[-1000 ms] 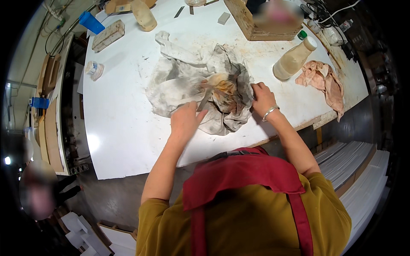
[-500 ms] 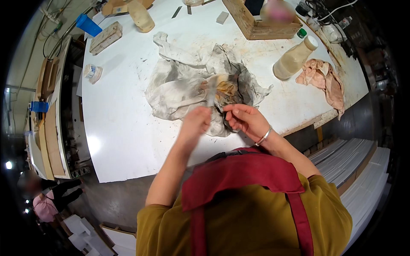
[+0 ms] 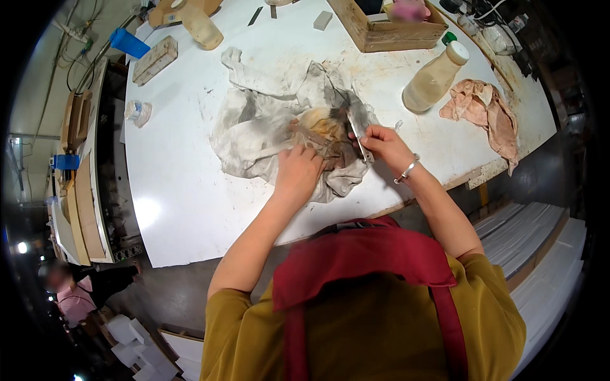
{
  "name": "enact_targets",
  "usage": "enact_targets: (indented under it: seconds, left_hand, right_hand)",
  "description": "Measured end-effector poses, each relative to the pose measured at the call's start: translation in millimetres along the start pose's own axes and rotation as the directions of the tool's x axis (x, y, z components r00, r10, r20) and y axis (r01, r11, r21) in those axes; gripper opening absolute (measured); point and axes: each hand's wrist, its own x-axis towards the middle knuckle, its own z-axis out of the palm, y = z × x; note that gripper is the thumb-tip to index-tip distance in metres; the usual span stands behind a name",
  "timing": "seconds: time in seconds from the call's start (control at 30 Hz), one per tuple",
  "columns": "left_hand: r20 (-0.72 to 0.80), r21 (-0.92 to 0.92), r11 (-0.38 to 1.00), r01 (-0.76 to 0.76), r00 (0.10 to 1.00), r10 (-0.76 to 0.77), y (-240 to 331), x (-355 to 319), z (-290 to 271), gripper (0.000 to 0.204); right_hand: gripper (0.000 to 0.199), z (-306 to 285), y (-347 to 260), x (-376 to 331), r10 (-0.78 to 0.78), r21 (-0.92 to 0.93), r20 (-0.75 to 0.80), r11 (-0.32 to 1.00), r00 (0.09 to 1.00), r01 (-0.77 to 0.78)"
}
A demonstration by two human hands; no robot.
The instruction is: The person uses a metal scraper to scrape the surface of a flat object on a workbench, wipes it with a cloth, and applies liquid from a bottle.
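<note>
A crumpled grey-white cloth (image 3: pixel 244 136), stained yellow, brown and black at its middle, lies on the white table (image 3: pixel 171 190). My left hand (image 3: pixel 297 170) rests on its near side, fingers laid over the folds and slightly apart. Just beyond those fingertips is a narrow brownish strip (image 3: pixel 309 134), partly covered by cloth. Between the thumb and fingers of my right hand (image 3: pixel 386 147) is a thin flat metal strip (image 3: pixel 356 136), tilted over the cloth's right part. Its exact kind cannot be made out. A bracelet circles my right wrist.
To the right stand a capped cloudy bottle (image 3: pixel 432 79) and a pinkish rag (image 3: pixel 484 117). A wooden box (image 3: pixel 400 35) sits at the back. Leftward are another bottle (image 3: pixel 200 26), a whitish block (image 3: pixel 155 60), a blue cup (image 3: pixel 129 43) and a small tub (image 3: pixel 138 113). Another person (image 3: pixel 76 295) is far left.
My left hand has come down onto the cloth, where a blurred pale strip was beside it before. My right hand has moved up and right, and now holds the thin metal strip.
</note>
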Motion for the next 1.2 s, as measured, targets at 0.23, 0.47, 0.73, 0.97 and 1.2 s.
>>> enact_targets:
  seconds: [0.23,0.47,0.73,0.97,1.2]
  left_hand:
    - [-0.032,0.082,0.995,-0.055,0.998,0.058,-8,39,-13,0.018]
    - [0.086,0.121,0.951,-0.286,0.957,0.277,-14,50,-11,0.018]
    - [-0.26,-0.306,0.926,0.223,0.916,-0.307,-39,7,-47,0.008]
    - [0.13,-0.398,0.674,0.622,0.766,-0.63,-62,-41,-25,0.024]
    - [0.537,-0.843,-0.328,0.426,0.675,-0.505,-2,-47,-28,0.027]
  right_hand:
    - [0.014,0,17,1,-0.026,0.375,-0.034,0.926,0.999,0.037]
    - [0.011,-2,20,-5,-0.049,0.437,-0.092,0.895,0.995,0.084]
    - [0.008,13,1,-20,-0.167,-0.021,-0.136,0.986,0.977,0.165]
    - [0.008,48,-25,-11,-0.62,-0.583,-0.062,0.659,0.782,0.475]
    - [0.01,63,-43,-13,-0.717,-0.788,0.072,0.385,0.693,0.481]
